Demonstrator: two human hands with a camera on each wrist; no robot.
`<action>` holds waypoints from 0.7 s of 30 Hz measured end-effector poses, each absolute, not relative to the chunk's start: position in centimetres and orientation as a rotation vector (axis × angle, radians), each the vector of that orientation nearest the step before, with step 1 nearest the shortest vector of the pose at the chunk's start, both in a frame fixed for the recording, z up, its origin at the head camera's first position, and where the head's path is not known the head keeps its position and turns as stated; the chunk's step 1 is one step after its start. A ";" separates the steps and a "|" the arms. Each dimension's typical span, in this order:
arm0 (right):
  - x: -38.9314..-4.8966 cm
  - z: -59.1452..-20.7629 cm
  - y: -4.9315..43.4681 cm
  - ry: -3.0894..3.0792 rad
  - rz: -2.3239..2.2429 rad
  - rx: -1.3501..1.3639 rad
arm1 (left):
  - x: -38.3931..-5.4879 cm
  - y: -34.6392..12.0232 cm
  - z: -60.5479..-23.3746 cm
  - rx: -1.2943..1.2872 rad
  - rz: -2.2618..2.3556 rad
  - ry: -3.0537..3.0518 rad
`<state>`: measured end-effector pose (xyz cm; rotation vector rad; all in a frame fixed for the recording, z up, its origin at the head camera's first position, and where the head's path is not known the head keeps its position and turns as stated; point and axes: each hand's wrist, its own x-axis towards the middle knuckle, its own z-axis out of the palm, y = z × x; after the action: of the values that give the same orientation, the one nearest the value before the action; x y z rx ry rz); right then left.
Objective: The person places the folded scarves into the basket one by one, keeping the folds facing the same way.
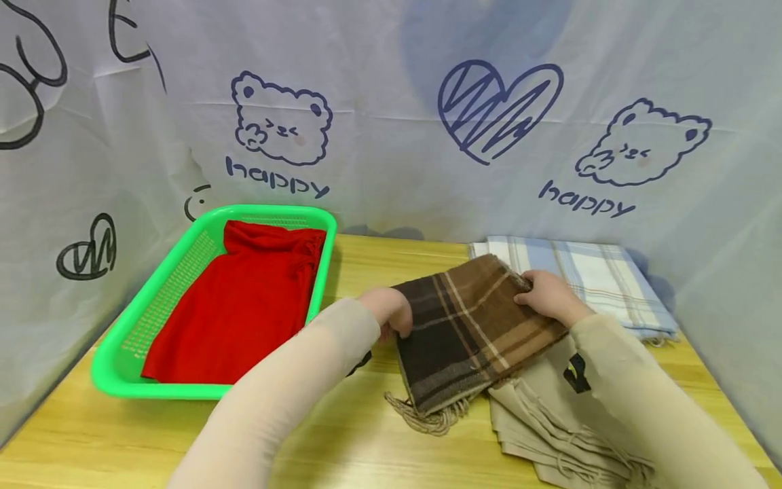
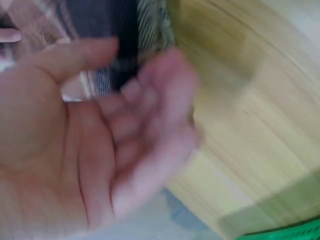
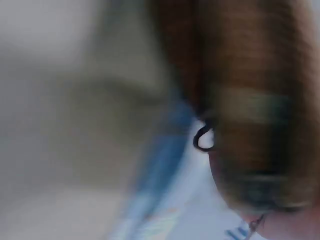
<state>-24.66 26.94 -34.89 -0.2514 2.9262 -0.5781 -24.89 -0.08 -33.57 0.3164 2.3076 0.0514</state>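
A folded brown and dark plaid scarf (image 1: 467,319) with a fringe hangs tilted above the table. My right hand (image 1: 552,297) pinches its far right edge, thumb on top. My left hand (image 1: 389,311) is at the scarf's left edge. In the left wrist view, the left hand (image 2: 120,135) shows its palm, fingers loosely bent and nothing visibly gripped, with the plaid scarf (image 2: 95,20) behind. The right wrist view is blurred, with the brown scarf (image 3: 250,75) close to the camera.
A green plastic basket (image 1: 330,272) holding a folded red scarf (image 1: 238,312) stands at the left. On the right lie a beige fringed scarf (image 1: 537,421) and, behind it, a blue and white plaid scarf (image 1: 611,278). A printed curtain (image 1: 391,122) surrounds the wooden table (image 1: 342,435).
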 end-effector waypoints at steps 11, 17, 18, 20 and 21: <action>-21.3 -34.2 30.3 2.644 -0.548 0.044 | -28.0 0.0 -36.0 0.238 -0.002 2.700; -20.3 -35.7 30.1 2.271 -1.066 0.111 | -28.2 -1.2 -36.3 0.269 0.132 2.610; -20.3 -36.0 29.9 2.222 -1.177 0.126 | -28.1 -1.3 -36.1 0.288 0.132 2.610; -20.6 -36.5 29.3 2.151 -1.370 0.159 | -28.1 -1.4 -35.6 0.326 0.104 2.597; -20.8 -36.6 29.0 2.132 -1.447 0.162 | -28.1 -1.5 -35.3 0.340 0.086 2.571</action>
<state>-20.82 28.99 -36.56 0.1622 2.1325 -1.4469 -28.12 -1.47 -35.33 0.3396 2.5711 0.0863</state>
